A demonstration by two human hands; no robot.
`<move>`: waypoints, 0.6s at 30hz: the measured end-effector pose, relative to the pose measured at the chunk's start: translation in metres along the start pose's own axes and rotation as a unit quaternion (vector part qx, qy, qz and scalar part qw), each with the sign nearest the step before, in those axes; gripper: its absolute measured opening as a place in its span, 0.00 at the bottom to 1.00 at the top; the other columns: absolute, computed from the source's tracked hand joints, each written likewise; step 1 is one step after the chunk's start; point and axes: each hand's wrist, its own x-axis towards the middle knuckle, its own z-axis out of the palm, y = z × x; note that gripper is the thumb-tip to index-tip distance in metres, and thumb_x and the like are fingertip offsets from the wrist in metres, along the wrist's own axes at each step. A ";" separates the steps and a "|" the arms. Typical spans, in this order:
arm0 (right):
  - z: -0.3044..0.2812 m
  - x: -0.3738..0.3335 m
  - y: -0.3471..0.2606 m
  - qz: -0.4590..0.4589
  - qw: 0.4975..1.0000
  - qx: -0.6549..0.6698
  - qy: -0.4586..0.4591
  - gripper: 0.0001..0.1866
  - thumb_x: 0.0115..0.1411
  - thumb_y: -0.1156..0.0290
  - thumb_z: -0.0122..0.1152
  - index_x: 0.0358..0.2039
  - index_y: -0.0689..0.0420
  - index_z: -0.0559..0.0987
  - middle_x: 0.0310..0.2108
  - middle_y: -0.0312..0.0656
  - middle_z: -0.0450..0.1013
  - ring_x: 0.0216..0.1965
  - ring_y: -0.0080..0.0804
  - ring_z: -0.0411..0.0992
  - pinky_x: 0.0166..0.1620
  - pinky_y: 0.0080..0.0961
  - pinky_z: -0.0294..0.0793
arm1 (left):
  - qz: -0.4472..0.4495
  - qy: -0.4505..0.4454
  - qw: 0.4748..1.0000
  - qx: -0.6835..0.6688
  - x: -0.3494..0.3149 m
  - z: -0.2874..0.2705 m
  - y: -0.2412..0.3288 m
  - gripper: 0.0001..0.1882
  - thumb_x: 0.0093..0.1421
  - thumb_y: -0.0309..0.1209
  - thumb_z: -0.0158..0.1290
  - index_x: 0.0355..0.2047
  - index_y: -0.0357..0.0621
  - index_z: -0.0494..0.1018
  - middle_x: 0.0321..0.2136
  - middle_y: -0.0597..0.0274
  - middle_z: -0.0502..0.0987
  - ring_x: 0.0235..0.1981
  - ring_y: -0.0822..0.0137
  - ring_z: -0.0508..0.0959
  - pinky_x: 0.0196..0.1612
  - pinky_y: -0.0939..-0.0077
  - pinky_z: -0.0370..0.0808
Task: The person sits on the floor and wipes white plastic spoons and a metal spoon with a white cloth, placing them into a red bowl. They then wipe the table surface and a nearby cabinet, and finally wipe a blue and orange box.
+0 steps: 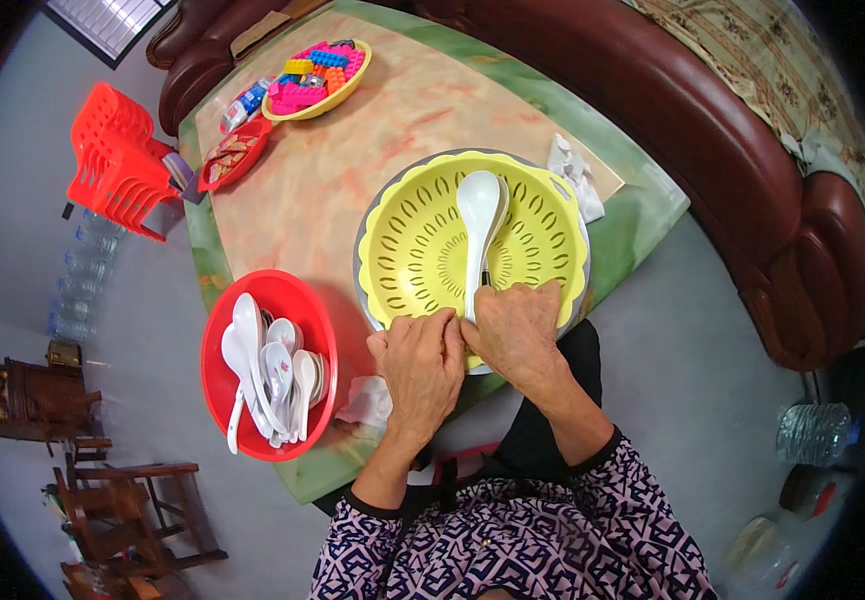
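Head view, beginning at the white ladle [476,205]: lies inside the yellow colander [392,265], bowl toward the far side, handle running back to the near rim, probably laid lengthwise for easy reach. Overlaps a second spoon [501,205], partly covered on the right, perhaps paired for a common grip. At the handle's end, left hand [418,362] and right hand [520,328] close together, fingers bent at the near rim; cannot tell, with the contact hidden, which fingers pinch the handle. Probably meeting there to steady handle and colander at once. Beneath the colander, a grey rim [359,250], perhaps of a basin for drips. To the left, a red bowl [214,345] of white spoons [277,375], long handles slanting, presumably too long to lie flat. Farther off on the table [312,190], a yellow basket [337,101] of toy bricks [327,62], well apart, perhaps for working room.
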 end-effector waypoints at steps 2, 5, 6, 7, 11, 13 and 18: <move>-0.005 0.000 0.002 -0.006 1.000 0.006 -0.011 0.12 0.43 0.60 0.63 0.13 0.53 0.75 0.11 0.40 0.70 0.17 0.35 0.70 0.30 0.36 0.55 | -0.013 0.016 1.000 -0.015 0.004 0.000 0.000 0.08 0.55 0.33 0.54 0.33 0.45 0.76 0.25 0.65 0.77 0.30 0.67 0.72 0.37 0.69 0.57; -0.006 -0.005 0.011 -0.042 0.998 0.026 0.050 0.13 0.45 0.60 0.63 0.15 0.54 0.73 0.13 0.41 0.70 0.18 0.36 0.69 0.29 0.35 0.55 | -0.023 -0.042 0.999 0.025 0.029 -0.008 0.003 0.12 0.54 0.36 0.55 0.34 0.42 0.77 0.24 0.61 0.77 0.29 0.63 0.74 0.36 0.68 0.60; -0.006 -0.007 0.013 -0.040 0.997 0.031 0.053 0.12 0.45 0.61 0.62 0.15 0.54 0.73 0.14 0.41 0.70 0.19 0.36 0.69 0.30 0.34 0.56 | -0.030 -0.054 0.998 0.011 0.037 -0.004 0.003 0.13 0.53 0.37 0.55 0.34 0.41 0.77 0.23 0.60 0.77 0.28 0.61 0.75 0.35 0.67 0.62; -0.006 -0.009 0.014 -0.039 0.997 0.037 0.057 0.11 0.46 0.62 0.62 0.16 0.54 0.73 0.15 0.40 0.71 0.21 0.35 0.69 0.30 0.34 0.56 | -0.038 -0.067 0.997 -0.003 0.045 0.003 0.003 0.14 0.53 0.38 0.56 0.33 0.40 0.77 0.22 0.58 0.77 0.28 0.59 0.76 0.33 0.66 0.64; -0.007 -0.015 0.018 -0.054 0.993 0.065 0.078 0.09 0.47 0.65 0.62 0.18 0.55 0.73 0.17 0.38 0.71 0.23 0.33 0.68 0.32 0.33 0.57 | -0.098 -0.174 0.979 -0.042 0.067 0.021 0.008 0.18 0.52 0.42 0.56 0.28 0.36 0.77 0.19 0.51 0.77 0.24 0.51 0.78 0.28 0.62 0.72; -0.007 -0.017 0.019 -0.067 0.990 0.086 0.094 0.09 0.46 0.66 0.62 0.18 0.54 0.72 0.16 0.37 0.71 0.23 0.32 0.68 0.33 0.33 0.57 | -0.124 -0.208 0.969 -0.043 0.070 0.023 0.012 0.19 0.52 0.42 0.56 0.26 0.35 0.76 0.19 0.48 0.76 0.23 0.52 0.77 0.28 0.63 0.72; -0.007 -0.020 0.022 -0.076 0.983 0.117 0.119 0.09 0.46 0.67 0.62 0.19 0.53 0.71 0.17 0.36 0.68 0.26 0.31 0.67 0.35 0.34 0.58 | -0.132 -0.169 0.973 -0.082 0.065 0.028 0.008 0.17 0.53 0.39 0.55 0.25 0.33 0.75 0.18 0.48 0.76 0.20 0.54 0.76 0.26 0.65 0.71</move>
